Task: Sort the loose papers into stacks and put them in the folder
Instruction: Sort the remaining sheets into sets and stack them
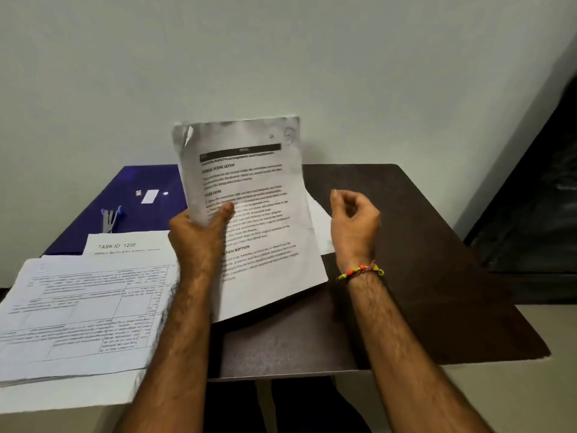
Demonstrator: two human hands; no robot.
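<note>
Head view. We see a printed sheet (249, 195) raised nearly upright above the dark brown table (421, 260), its lower edge toward us and its top left corner creased. The left hand (199, 235) grips it along the left margin, below mid-height: the thumb lies across the printed face, and the fingers curl behind the paper, out of sight. The left forearm rises from the bottom edge of the view, wrist straight.

To the right of the sheet and apart from it, the right hand (356, 223) hovers at about the same height, palm turned toward the paper, fingers loosely curled and holding nothing. A beaded thread bracelet (360, 271) circles its wrist.

A white paper (321, 226) lies flat on the table, partly hidden behind the held sheet. On the left we find a stack of ruled forms (78, 314), behind it a page headed "TASK ID 1228" (125, 245), and farther back a blue folder (143, 198) lying open with its metal clip (109, 218) showing.
</note>
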